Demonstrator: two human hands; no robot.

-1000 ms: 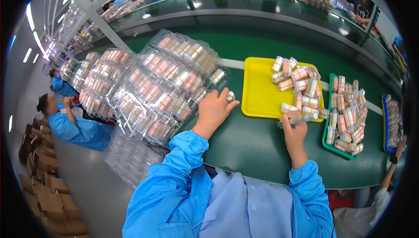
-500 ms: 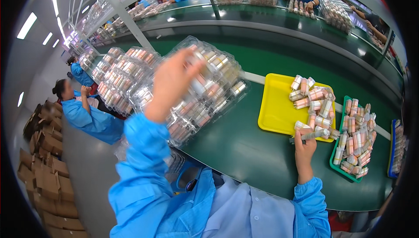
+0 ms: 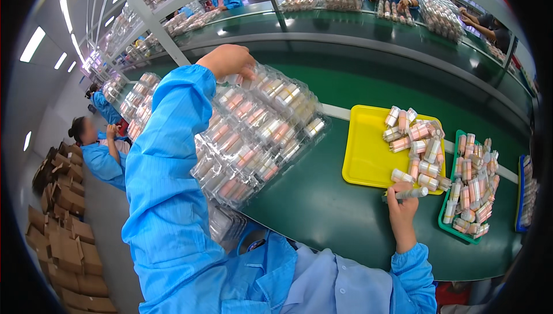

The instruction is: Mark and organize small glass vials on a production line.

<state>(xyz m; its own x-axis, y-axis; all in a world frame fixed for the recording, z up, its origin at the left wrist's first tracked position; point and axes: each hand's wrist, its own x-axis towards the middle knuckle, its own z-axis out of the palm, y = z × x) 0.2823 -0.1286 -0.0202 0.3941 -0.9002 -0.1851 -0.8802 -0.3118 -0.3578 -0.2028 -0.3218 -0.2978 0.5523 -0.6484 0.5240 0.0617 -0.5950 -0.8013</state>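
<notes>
Blue sleeves (image 3: 167, 158) reach over a dark green table (image 3: 322, 210) in the head view, the left one stretched far out and the right one short and low. The left hand (image 3: 227, 63) bends over the far left corner of a stack of clear plastic blister trays (image 3: 265, 121), its fingers curled downward; whether they grip anything cannot be told, since the hand itself covers the spot. Pink, white and gold-banded tubes lie in rows inside those trays. The right hand (image 3: 401, 213) closes thumb and fingers around a clear cylindrical tube (image 3: 413, 193), held roughly level at the near edge of a yellow tray (image 3: 363, 147). Loose pink-and-white tubes (image 3: 416, 138) heap on the right half of that tray, the left half showing bare yellow. Just to its right stands a green tray (image 3: 442, 219) filled with similar tubes, and beyond it a blue tray (image 3: 521, 199), partly cut off by the dark rim. At the far left, a co-worker in a blue jacket (image 3: 103, 164) sits near opened brown cardboard boxes (image 3: 63, 239).
</notes>
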